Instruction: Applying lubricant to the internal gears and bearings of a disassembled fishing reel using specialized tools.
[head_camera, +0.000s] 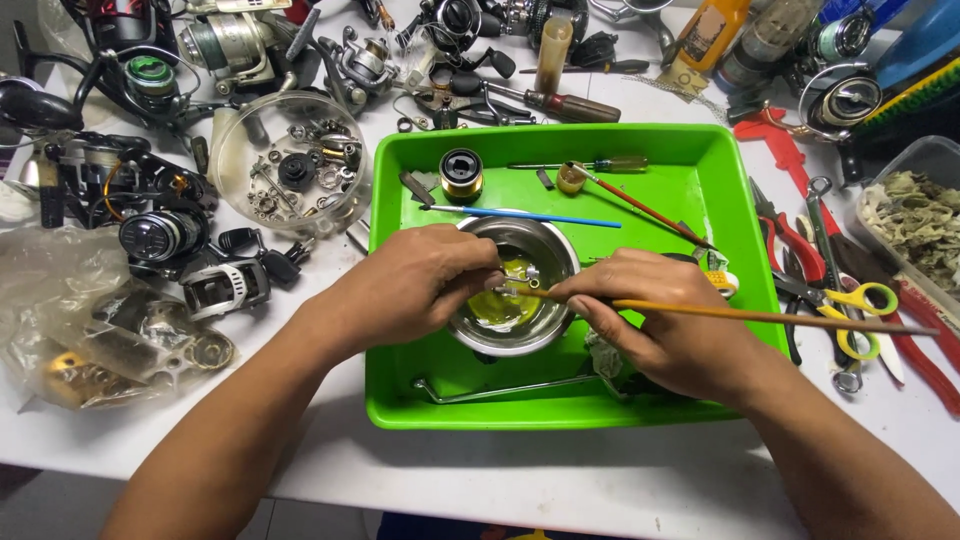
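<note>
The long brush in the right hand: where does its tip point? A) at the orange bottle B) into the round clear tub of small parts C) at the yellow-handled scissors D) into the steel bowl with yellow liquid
D: the right hand holds the long brush with its tip over the yellow liquid in the steel bowl, where the left hand holds a small metal part.

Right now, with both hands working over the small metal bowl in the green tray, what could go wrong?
1. The left hand pinches a tiny metal part above the yellow liquid in the metal bowl; it may slip in or get lost.
2. The right hand holds a long brush whose handle reaches over the scissors; a snag could tip the bowl.
3. Liquid might splash onto the green tray.
</note>
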